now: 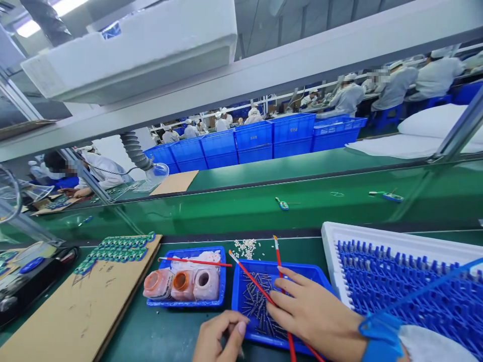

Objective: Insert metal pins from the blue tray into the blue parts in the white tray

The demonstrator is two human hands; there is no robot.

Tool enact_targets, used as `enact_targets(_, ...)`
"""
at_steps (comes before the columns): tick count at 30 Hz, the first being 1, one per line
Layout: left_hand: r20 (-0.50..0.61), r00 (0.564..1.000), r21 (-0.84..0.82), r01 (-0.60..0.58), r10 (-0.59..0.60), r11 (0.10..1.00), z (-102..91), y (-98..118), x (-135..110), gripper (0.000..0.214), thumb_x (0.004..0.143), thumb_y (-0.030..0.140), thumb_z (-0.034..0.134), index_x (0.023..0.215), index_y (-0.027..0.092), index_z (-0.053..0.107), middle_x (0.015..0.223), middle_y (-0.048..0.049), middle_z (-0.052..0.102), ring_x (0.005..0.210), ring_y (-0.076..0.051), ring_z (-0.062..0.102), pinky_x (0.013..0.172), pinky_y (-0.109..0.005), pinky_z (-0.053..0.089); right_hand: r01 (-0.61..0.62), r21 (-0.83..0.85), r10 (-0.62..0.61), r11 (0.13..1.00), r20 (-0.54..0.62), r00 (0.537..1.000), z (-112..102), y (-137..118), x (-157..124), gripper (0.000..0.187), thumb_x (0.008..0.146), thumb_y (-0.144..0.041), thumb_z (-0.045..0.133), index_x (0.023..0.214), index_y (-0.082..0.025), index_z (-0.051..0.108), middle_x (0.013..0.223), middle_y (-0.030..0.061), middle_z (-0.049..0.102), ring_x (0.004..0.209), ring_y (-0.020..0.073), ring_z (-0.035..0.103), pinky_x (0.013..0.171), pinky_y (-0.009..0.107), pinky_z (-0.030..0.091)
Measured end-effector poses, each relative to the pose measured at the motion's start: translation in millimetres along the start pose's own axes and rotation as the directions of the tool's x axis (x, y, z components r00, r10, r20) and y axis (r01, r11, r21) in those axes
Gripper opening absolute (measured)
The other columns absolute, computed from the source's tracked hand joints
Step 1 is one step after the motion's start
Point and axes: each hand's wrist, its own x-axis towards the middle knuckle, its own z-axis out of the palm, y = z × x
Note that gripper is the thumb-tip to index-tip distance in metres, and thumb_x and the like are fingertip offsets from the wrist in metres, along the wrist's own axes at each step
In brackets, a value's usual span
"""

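My right hand (313, 311) lies over a blue plastic tray (279, 266) of small dark pin-like parts, its fingers on a red-handled brush (282, 266). A second red brush (249, 276) leans across the tray under my fingers. My left hand (221, 338) is curled at the tray's near edge, and its fingertips hide whatever they may pinch. To the left, a smaller blue tray (222, 271) holds several orange-stained bottles (182, 285) and a thin red brush (196, 261). White beads (245, 248) lie in a small heap behind the trays.
Right of my hands, a white foam tray (400, 251) carries blue spiked racks. Green circuit boards (116, 249) lie on a cardboard sheet (75, 306) at left. Beyond the green conveyor belt (241, 211), co-workers (396, 85) in white sit near blue crates (252, 143).
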Motion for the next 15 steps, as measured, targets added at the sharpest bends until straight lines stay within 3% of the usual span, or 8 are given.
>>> enact_targets(3, -0.018, 0.998, -0.012, -0.057, 0.057, 0.998, 5.1, 16, 9, 0.033, 0.083, 0.045, 0.049, 0.092, 0.02, 0.069, 0.069, -0.0051, 0.07, 0.062, -0.017, 0.063, 0.062, -0.024, 0.048, -0.002, -0.008, 0.003, 1.0, 0.012, 1.0, 11, -4, 6, 0.02, 0.071, -0.002, 0.067, 0.086, -0.013, 0.06, 0.078, 0.0039, 0.055, 0.078, 0.0241, 0.051, 0.087, 0.048, 0.044)
enact_targets(7, 0.003, 0.988, -0.017, -0.155, 0.155, 0.988, 10.9, 29, 20, 0.022, 0.081, 0.032, 0.054, 0.091, 0.02, 0.069, 0.082, -0.0071, 0.071, 0.073, -0.018, 0.063, 0.065, -0.024, 0.05, -0.019, -0.023, 0.019, 1.0, 0.006, 1.0, 23, -6, 7, 0.02, 0.07, -0.005, 0.071, 0.086, -0.013, 0.061, 0.077, 0.0034, 0.054, 0.075, 0.0236, 0.051, 0.086, 0.048, 0.045)
enact_targets(10, 0.028, 0.989, -0.022, -0.143, 0.144, 0.989, 14.7, 27, 22, 0.021, 0.08, 0.029, 0.054, 0.093, 0.02, 0.068, 0.087, -0.0076, 0.071, 0.076, -0.019, 0.064, 0.066, -0.024, 0.051, -0.033, -0.039, 0.033, 0.999, -0.017, 0.999, 27, -6, 5, 0.02, 0.071, -0.006, 0.069, 0.087, -0.012, 0.061, 0.078, 0.004, 0.055, 0.076, 0.0239, 0.051, 0.086, 0.047, 0.045)
enact_targets(15, 0.02, 0.998, 0.0, -0.064, 0.064, 0.998, 18.9, 21, 21, 0.031, 0.081, 0.031, 0.053, 0.108, 0.021, 0.066, 0.102, -0.0084, 0.072, 0.092, -0.023, 0.064, 0.083, -0.032, 0.05, -0.026, -0.047, 0.02, 0.999, -0.118, 0.993, 31, -6, 2, 0.018, 0.071, -0.003, 0.058, 0.086, -0.011, 0.059, 0.084, 0.0069, 0.057, 0.082, 0.0265, 0.052, 0.086, 0.048, 0.044)
